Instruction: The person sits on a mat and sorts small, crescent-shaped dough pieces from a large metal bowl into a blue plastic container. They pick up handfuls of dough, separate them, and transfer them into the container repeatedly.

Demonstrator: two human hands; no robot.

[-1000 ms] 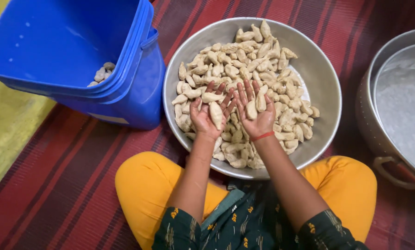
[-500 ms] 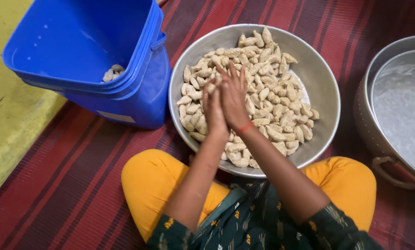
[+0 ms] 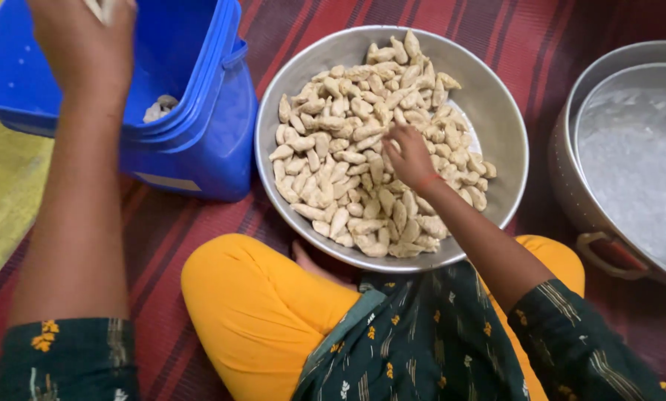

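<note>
So the hands were pressed together over the metal bowl (image 3: 496, 104) half a sec ago, now they've split: left hand (image 3: 80, 37) is up over the blue bucket (image 3: 199, 141) at the mat's (image 3: 199, 230) top left, closed round sth pale, prob one piece. Right hand (image 3: 409, 154) is back in the bowl w/ fingers curled loosely, touching the pale pieces (image 3: 348, 163) mid-pile. Big steel pot (image 3: 600, 223) sits by the right edge.
</note>
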